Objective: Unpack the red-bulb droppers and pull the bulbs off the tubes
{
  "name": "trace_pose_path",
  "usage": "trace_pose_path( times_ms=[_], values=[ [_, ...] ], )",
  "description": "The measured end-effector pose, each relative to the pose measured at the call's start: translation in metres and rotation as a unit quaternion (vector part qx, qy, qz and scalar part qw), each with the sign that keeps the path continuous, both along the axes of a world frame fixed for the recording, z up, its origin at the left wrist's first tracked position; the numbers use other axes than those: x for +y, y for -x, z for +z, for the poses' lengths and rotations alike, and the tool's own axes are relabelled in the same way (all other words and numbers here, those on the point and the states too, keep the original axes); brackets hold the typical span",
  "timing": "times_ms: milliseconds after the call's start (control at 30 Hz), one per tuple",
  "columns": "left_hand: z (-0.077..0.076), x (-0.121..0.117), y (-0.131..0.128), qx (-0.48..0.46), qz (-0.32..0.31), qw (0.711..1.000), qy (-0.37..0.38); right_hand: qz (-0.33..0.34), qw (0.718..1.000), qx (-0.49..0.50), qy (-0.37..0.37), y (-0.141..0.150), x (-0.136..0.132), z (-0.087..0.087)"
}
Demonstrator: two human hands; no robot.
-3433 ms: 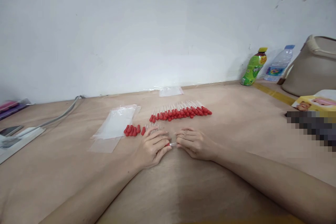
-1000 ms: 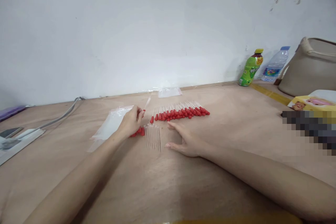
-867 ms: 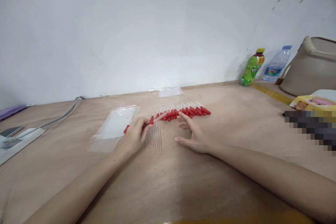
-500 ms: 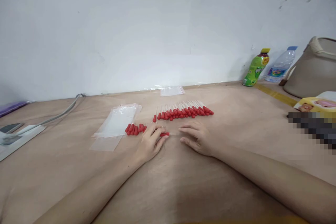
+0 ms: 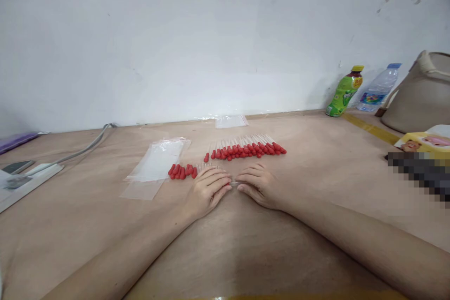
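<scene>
While the fingers of the bare left hand (image 5: 209, 191) lie closed over its red bulb end, a slim, clear-stemmed, red-bulbed dropper (image 5: 234, 183) lies crosswise between the two hands, its stem pointing toward three o'clock, with twelve at the wall. Only a sliver of red shows past the left fingertips. The fingers of the bare right hand (image 5: 259, 186) are gently bent and slightly parted, the stem's far end reaching between thumb and fingertips; whether they grip it, I cannot tell.

Just past the left knuckles, at twelve o'clock, loose clear slender tubes (image 5: 208, 167) show in part, the rest hidden. At ten o'clock from that hand sits a small cluster of loose red bulbs (image 5: 183, 172), and behind them a stack of clear plastic zip bags (image 5: 160, 159). Toward one o'clock from the held piece spreads a long row of red-bulbed clear droppers (image 5: 248, 151), bulbs nearer the person, stems toward the wall. Another clear flat plastic bag (image 5: 231, 122) lies at twelve, near the white wall (image 5: 176, 47).

Farther out on the brown-covered desk (image 5: 228, 253), a green-labelled, yellow-capped bottle (image 5: 344, 93) stands at two o'clock beside a clear blue-capped plastic bottle (image 5: 379, 88); a grey cable (image 5: 82, 151) runs off toward nine.
</scene>
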State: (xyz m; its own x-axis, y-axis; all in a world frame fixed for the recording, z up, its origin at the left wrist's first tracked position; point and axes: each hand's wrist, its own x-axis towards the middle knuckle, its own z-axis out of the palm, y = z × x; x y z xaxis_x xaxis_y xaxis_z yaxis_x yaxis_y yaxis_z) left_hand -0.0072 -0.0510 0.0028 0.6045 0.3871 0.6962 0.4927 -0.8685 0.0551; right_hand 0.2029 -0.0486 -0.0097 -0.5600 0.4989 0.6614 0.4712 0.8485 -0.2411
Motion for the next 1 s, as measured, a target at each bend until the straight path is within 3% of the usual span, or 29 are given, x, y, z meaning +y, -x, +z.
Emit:
trace_pose_path(
  times_ms=[267, 667, 1000],
  values=[
    [0.002, -0.003, -0.001, 0.022, -0.005, 1.0, -0.008, 0.036, 0.999, 0.003, -0.001, 0.005, 0.0, -0.001],
    [0.008, -0.01, -0.002, 0.076, -0.003, 0.997, 0.004, 0.06, 0.993, 0.015, -0.097, 0.003, -0.005, -0.002],
    [0.01, -0.011, -0.001, 0.091, -0.008, 0.996, 0.012, 0.052, 0.986, -0.035, -0.154, -0.005, -0.01, 0.007]
  ],
)
